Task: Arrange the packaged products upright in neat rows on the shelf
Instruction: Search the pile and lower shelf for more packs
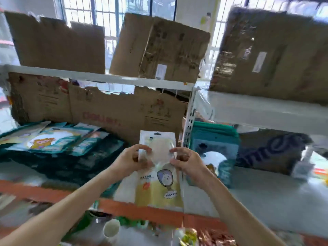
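Before blurred shelf (248, 189), both hands pinching packet (159, 176)

- Both forearms are bare and reach up from the bottom edge toward the centre, converging like a narrow V.
- The left forearm enters from about 7 o'clock; the left hand (130, 159) sits just at 9 o'clock of the centre, wrist bent slightly inward.
- Left fingers curl forward and the thumb closes against them, pinching the left edge of a pale packet (159, 167) held upright.
- The right forearm enters from about 5 o'clock; the right hand (188, 161) sits at 3 o'clock of the left one, level with it.
- Right thumb and forefinger pinch the packet's right edge; the other fingers are curled loosely behind.
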`<action>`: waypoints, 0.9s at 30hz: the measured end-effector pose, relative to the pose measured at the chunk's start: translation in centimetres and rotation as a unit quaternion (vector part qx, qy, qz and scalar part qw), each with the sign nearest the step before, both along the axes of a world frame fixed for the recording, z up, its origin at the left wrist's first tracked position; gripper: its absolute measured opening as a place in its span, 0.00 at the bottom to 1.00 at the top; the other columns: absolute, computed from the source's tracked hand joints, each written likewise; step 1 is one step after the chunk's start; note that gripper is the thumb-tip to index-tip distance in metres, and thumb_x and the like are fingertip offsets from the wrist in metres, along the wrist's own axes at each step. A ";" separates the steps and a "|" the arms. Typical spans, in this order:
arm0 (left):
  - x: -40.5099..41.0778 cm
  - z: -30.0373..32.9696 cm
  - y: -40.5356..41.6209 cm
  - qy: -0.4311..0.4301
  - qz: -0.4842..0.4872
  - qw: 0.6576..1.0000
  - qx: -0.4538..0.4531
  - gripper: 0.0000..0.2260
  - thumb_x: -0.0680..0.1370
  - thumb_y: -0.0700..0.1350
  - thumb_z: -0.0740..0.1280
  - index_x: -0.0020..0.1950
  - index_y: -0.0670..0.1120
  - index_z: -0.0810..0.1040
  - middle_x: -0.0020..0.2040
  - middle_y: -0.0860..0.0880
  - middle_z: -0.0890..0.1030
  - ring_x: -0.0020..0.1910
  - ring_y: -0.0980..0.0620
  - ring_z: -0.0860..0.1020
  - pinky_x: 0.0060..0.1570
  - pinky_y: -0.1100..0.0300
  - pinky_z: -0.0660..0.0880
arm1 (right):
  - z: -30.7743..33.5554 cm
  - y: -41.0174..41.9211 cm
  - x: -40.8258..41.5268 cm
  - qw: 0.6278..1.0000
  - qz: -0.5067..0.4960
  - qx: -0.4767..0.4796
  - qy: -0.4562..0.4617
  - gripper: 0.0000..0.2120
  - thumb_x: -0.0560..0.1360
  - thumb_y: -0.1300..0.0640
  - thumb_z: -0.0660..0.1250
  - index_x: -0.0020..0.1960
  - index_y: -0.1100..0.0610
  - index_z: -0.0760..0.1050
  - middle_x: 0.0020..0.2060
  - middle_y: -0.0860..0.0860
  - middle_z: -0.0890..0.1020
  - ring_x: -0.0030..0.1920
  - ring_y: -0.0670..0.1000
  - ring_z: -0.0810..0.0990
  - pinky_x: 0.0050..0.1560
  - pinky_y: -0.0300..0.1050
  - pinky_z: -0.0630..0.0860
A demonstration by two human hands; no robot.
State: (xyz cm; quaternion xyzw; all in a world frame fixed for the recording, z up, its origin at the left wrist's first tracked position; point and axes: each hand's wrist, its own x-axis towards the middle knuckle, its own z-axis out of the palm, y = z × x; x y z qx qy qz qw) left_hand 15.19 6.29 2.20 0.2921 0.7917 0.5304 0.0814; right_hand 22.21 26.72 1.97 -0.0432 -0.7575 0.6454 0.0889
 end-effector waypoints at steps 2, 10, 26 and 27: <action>2.6 -0.8 3.3 -0.005 -0.027 1.000 0.013 0.15 0.70 0.34 0.73 0.52 0.45 0.76 0.27 0.55 0.77 0.27 0.58 0.73 0.28 0.67 0.71 | -0.8 3.0 3.9 1.000 -0.030 0.007 0.003 0.11 0.71 0.66 0.71 0.49 0.52 0.79 0.35 0.52 0.78 0.39 0.50 0.77 0.39 0.38 0.75; 12.0 -3.0 16.5 0.016 -0.137 0.990 0.030 0.20 0.68 0.28 0.71 0.50 0.51 0.76 0.30 0.48 0.76 0.25 0.57 0.74 0.27 0.64 0.71 | -2.1 13.0 18.3 0.986 -0.164 -0.025 0.030 0.12 0.71 0.70 0.69 0.47 0.54 0.79 0.34 0.53 0.77 0.33 0.45 0.77 0.36 0.35 0.76; 22.8 -3.8 33.0 0.142 -0.232 0.961 0.044 0.19 0.68 0.44 0.76 0.56 0.53 0.76 0.27 0.56 0.70 0.26 0.62 0.70 0.30 0.71 0.64 | -2.6 23.4 33.4 0.944 -0.325 -0.043 0.048 0.20 0.69 0.76 0.65 0.51 0.54 0.79 0.35 0.52 0.81 0.37 0.50 0.80 0.38 0.43 0.76; 23.2 -4.1 34.0 0.142 -0.241 0.959 0.047 0.18 0.68 0.44 0.76 0.55 0.53 0.75 0.28 0.56 0.71 0.26 0.63 0.71 0.30 0.72 0.64 | -2.7 24.2 34.0 0.941 -0.332 -0.041 0.043 0.21 0.69 0.77 0.65 0.51 0.54 0.79 0.35 0.51 0.81 0.37 0.50 0.80 0.37 0.42 0.76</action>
